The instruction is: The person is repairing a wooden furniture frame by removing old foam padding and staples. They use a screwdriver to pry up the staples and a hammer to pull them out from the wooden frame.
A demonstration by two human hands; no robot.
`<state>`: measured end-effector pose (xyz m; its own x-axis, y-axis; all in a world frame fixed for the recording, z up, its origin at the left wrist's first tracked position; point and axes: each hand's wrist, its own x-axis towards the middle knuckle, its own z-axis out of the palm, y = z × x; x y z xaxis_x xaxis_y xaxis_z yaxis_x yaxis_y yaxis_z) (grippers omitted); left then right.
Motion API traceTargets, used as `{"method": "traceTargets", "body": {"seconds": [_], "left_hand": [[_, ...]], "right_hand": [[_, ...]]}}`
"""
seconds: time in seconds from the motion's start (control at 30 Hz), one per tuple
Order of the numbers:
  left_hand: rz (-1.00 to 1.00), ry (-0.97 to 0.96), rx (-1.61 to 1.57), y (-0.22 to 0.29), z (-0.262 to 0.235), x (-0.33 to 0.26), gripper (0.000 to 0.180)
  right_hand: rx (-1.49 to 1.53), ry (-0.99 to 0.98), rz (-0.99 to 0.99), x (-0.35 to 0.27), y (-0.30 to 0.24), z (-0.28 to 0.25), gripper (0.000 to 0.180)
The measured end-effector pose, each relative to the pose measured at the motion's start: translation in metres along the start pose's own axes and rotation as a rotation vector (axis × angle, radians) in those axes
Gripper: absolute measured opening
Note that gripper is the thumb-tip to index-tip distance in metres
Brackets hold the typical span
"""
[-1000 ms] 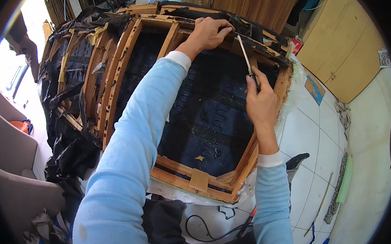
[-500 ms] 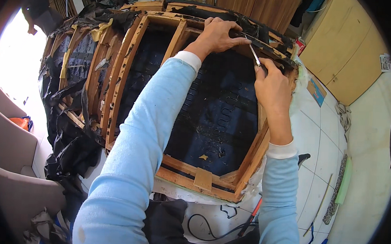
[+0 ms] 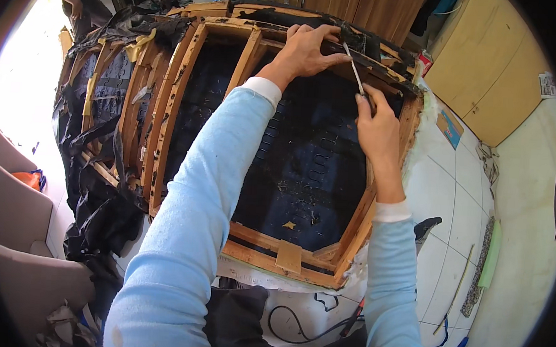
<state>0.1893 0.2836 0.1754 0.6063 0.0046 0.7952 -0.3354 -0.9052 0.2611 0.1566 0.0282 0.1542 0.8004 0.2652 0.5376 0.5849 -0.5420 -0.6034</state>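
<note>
An upturned sofa frame (image 3: 157, 145) of wooden slats lies before me, with dark cloth and wavy springs (image 3: 319, 160) showing inside. My left hand (image 3: 306, 49) grips its far rail (image 3: 270, 30), fingers curled over the top and thumb stretched to the right. In my right hand (image 3: 378, 119) is a screwdriver-like tool with a long thin metal shaft (image 3: 354, 67); its handle is mostly hidden by my fingers. The shaft slants up and left, its tip at the black cloth (image 3: 360, 43) along the far rail, just right of my left thumb.
Torn black fabric (image 3: 103, 218) hangs off the frame's left side. Grey upholstered chairs (image 3: 18, 210) stand at the left, and a person (image 3: 86, 3) is at the far left. A black cable (image 3: 295, 325) lies on the tiled floor (image 3: 444, 182). Yellowish cabinets (image 3: 484, 71) stand at the right.
My right hand has moved slightly left, and the tool's tip has gone up and left on the far rail. My left hand barely shifted. The person at the far left has moved.
</note>
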Motion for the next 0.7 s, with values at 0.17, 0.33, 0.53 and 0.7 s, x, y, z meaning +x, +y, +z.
{"method": "traceTargets", "body": {"seconds": [0.17, 0.33, 0.53, 0.7], "left_hand": [[0.022, -0.031, 0.054, 0.002, -0.001, -0.002, 0.05], [0.025, -0.03, 0.073, 0.004, -0.004, 0.0, 0.041], [0.042, -0.012, 0.066, 0.001, -0.002, 0.0, 0.038], [0.006, -0.033, 0.098, 0.004, -0.001, -0.001, 0.043]], "right_hand": [[0.001, 0.012, -0.027, -0.014, 0.008, -0.013, 0.035], [-0.099, 0.001, 0.0, -0.008, 0.003, -0.014, 0.034], [-0.155, 0.017, -0.149, 0.004, 0.014, -0.024, 0.034], [0.167, -0.124, 0.066, 0.002, 0.008, -0.01, 0.039]]}}
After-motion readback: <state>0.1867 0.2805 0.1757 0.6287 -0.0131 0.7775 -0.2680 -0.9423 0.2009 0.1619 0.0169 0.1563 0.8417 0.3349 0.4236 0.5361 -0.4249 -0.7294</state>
